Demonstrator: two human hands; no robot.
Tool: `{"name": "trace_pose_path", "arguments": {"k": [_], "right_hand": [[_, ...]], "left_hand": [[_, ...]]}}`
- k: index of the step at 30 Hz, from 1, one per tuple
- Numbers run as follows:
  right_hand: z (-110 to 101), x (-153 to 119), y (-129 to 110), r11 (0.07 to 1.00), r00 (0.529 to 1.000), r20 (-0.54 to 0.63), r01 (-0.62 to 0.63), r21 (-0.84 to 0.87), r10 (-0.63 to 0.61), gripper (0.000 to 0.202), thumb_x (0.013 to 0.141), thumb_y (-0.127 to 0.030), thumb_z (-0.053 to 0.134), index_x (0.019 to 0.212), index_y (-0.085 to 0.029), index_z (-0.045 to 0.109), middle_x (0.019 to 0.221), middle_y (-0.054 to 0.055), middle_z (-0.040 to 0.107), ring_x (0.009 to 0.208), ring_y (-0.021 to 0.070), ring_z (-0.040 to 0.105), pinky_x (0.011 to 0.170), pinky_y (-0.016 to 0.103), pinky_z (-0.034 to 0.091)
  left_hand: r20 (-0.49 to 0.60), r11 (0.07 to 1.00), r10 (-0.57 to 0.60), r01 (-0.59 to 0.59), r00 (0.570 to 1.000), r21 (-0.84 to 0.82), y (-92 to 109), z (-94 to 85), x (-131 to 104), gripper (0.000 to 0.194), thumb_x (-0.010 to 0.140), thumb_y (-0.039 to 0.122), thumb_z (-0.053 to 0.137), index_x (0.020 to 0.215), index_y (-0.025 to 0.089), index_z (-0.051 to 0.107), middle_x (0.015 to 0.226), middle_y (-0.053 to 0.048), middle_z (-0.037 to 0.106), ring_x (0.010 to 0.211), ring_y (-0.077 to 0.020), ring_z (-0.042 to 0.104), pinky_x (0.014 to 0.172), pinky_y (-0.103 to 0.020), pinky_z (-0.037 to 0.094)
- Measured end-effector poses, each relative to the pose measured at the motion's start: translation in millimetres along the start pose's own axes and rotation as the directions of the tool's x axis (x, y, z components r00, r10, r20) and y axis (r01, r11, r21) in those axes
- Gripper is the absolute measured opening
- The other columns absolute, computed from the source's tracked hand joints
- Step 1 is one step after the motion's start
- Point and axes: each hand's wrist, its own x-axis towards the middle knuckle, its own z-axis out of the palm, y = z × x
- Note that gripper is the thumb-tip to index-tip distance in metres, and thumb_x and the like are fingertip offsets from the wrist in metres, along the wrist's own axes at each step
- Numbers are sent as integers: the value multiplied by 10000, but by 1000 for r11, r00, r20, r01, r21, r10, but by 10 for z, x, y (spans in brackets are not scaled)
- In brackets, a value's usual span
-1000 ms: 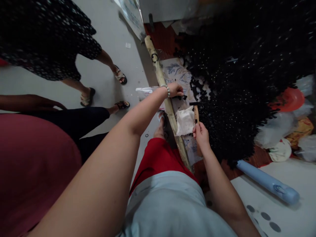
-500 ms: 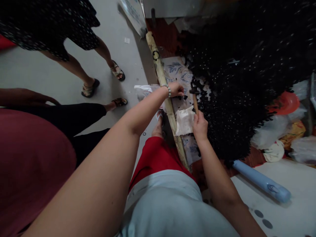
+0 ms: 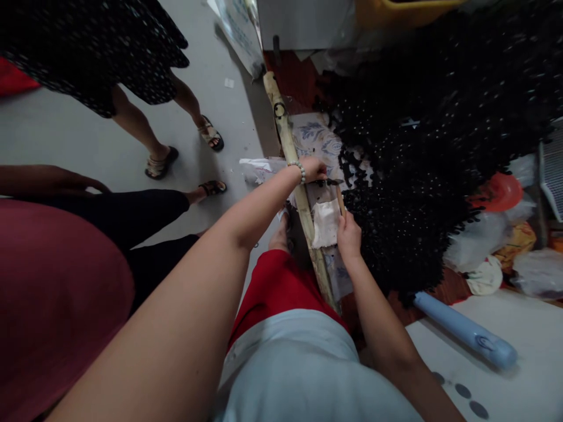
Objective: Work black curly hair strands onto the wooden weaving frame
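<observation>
Blue tube (image 3: 466,331), orange bowl (image 3: 501,192), bystander's sandals (image 3: 211,133)

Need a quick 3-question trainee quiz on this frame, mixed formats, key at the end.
1. True or false: the right hand grips a wooden-handled hammer.
2. The left hand wears: A) a glove B) a bead bracelet C) a watch.
3. Fill in: the left hand pins a small black piece beside the long ___ pole.

Key: 1 true; 2 B; 3 bamboo.
</observation>
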Motion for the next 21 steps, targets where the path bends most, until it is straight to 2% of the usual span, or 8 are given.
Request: {"name": "trace_pose_path", "arguments": {"k": [1,5,8,12,14,21], "right_hand": [[19,-8,17,1000,1000,12,2,-6,-2,458,933,-398,254,1115,-112,562,982,173,663,829,249,625,717,312,439],[32,10,25,999,996,-76,36,-26,-38,462,939,-372,254,1189,-95,525,1044,171,648,879,231,621,730,294,439],[3,28,-13,996,1000,28,4,-86,-1,426,934,-346,271,1106,-96,570,903,150,663,741,219,609,642,284,416],[-21,36,-67,997,1000,5,2,-83,-2,390,943,-320,269,1093,-108,560,857,127,652,715,202,584,632,269,390],[-26,42,-90,993,997,71,-13,-122,21,349,936,-307,305,1043,-117,578,799,107,641,674,191,567,610,260,368],[-61,62,-117,982,989,110,-74,-173,94,317,927,-288,340,1015,-111,588,787,107,639,671,189,565,600,253,352]], "left_hand": [[2,1000,5,-5,1000,4,-2,-4,-2,301,875,410,552,1056,209,684,1005,-33,685,888,-153,551,773,-246,344],[15,999,21,-21,1000,29,-5,-46,-16,314,883,410,519,1068,212,678,1022,-34,683,885,-155,549,756,-252,347],[50,999,7,-10,999,53,7,-89,-33,323,871,415,527,1078,217,675,1032,-30,679,910,-168,558,739,-257,352],[64,998,0,-3,998,56,33,-120,-59,333,892,420,510,1098,205,659,1052,-14,671,922,-137,528,792,-234,352],[70,999,-1,-3,998,54,41,-121,-67,338,900,418,504,1102,193,653,1052,-15,670,919,-128,517,822,-233,348],[69,998,-2,-2,998,55,31,-95,-42,307,861,398,552,1070,214,679,1042,-49,677,968,-205,564,810,-297,361]]}}
